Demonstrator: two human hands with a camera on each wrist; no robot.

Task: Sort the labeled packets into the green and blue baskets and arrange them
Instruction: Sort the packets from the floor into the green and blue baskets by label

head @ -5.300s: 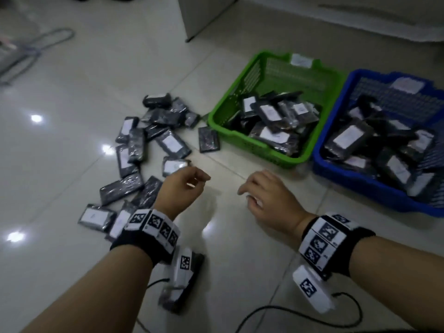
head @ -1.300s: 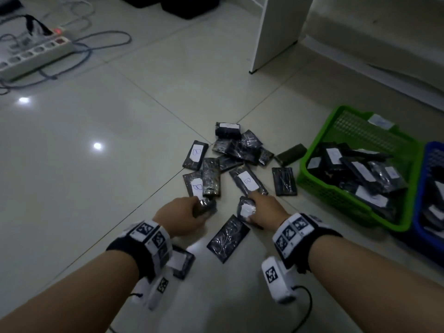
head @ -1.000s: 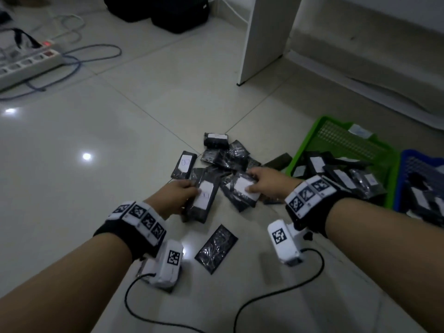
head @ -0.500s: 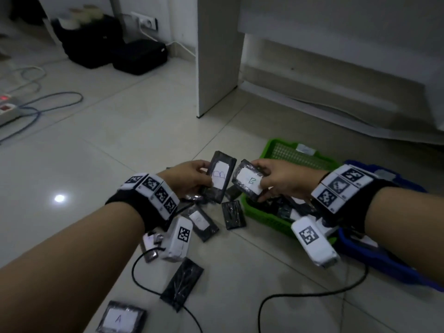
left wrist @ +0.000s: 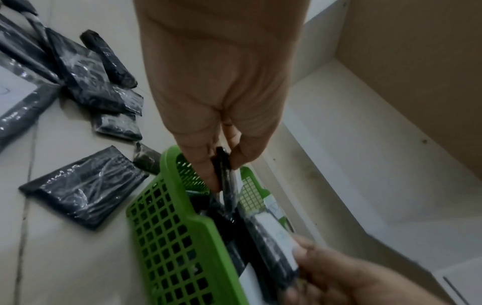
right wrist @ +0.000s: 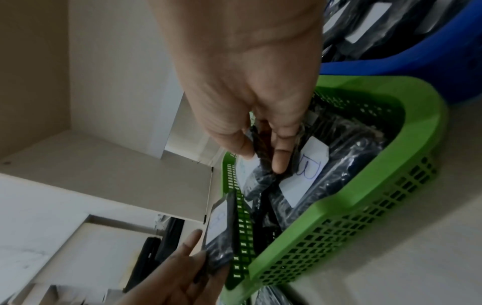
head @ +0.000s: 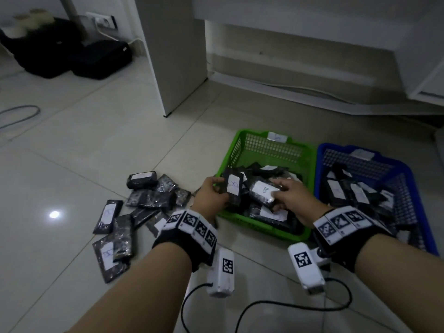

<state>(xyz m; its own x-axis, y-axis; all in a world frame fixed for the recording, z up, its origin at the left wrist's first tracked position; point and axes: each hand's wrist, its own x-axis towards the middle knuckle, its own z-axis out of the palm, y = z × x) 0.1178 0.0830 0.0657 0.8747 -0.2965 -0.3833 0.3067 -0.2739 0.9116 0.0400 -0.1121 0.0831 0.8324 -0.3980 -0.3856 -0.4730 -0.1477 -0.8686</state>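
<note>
Head view — both packets hang right over the green basket (head: 249,230), left hand (head: 211,195) and right hand (head: 292,198) each pinching one.

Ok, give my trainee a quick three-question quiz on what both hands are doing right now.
1. True or false: the left hand holds nothing.
2. Over which basket do both hands hold their packets: A green, B blue?
3. What letter shows on the packet held by the right hand?

Key: 1 false, it pinches a labeled packet; 2 A, the green basket, which stands left of the blue basket; 3 B.
</note>
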